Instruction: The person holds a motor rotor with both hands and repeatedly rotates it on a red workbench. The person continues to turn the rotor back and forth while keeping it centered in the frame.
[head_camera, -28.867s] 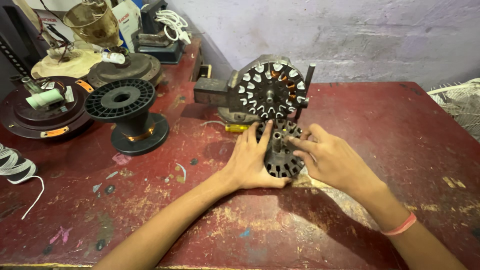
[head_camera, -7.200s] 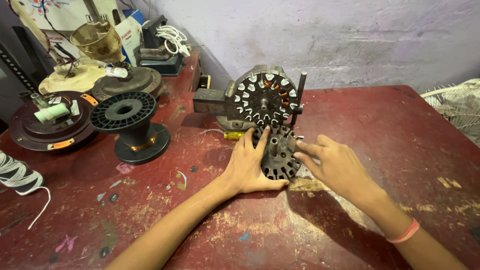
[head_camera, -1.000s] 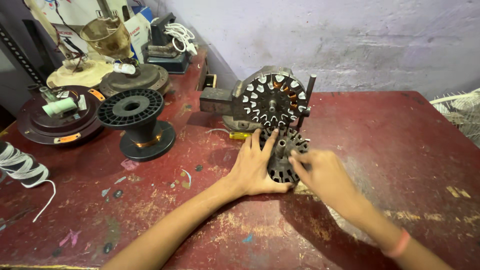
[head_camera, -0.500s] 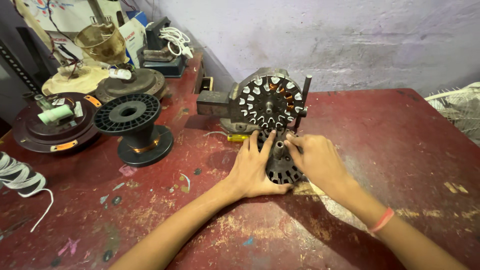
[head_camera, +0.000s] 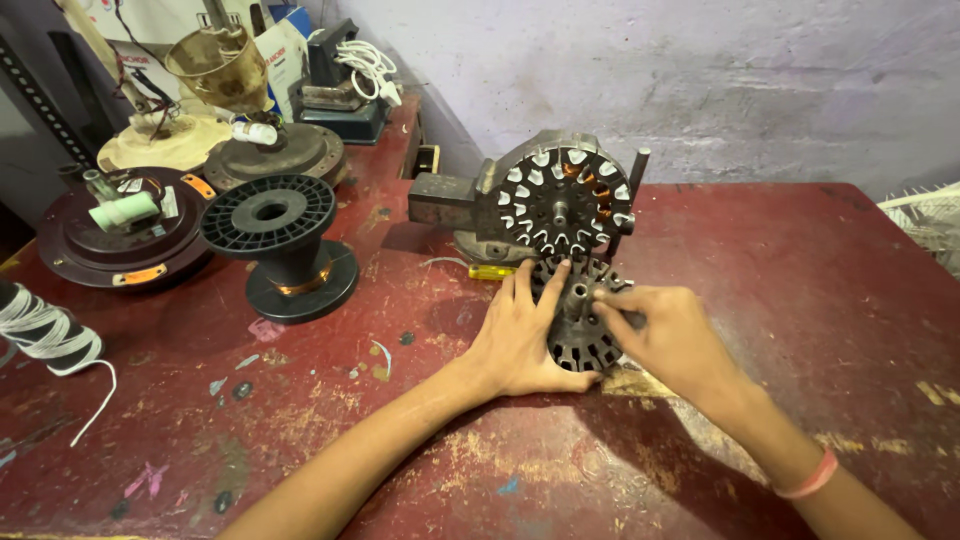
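- At the far left, at nine o'clock from the hands, a white thread cone (head_camera: 38, 332) lies at the counter's (head_camera: 820, 330) edge with a loose strand trailing off it; nothing about it differs from half a second ago.
- At ten o'clock, a black spool (head_camera: 280, 240) stands upright, well apart from the hands and in the same spot as before, with a dark round fan cover (head_camera: 120, 230) just beyond it.
- The left hand (head_camera: 520, 335) rests flat on the counter, fingers spread and open, the thumb and fingertips pressed against the left rim of the stator (head_camera: 580, 325). Its pose matches the one a second ago, so it serves as the brace.
- The stator, a dark slotted disc, lies flat on the counter between both hands, just at six o'clock from the winding jig (head_camera: 555, 200), which carries a second, partly wound core upright.
- A yellow tool handle (head_camera: 492, 271) peeks out at eleven o'clock of the left hand.
- The right hand (head_camera: 680, 340) is what has changed: a second ago it covered the disc's lower right, and now it sits at three o'clock of it, fingers curled partly closed with the tips pinching at the hub. What they pinch is too small to tell.
- My reading: the work goes on around the disc's centre, the disc itself unmoved.
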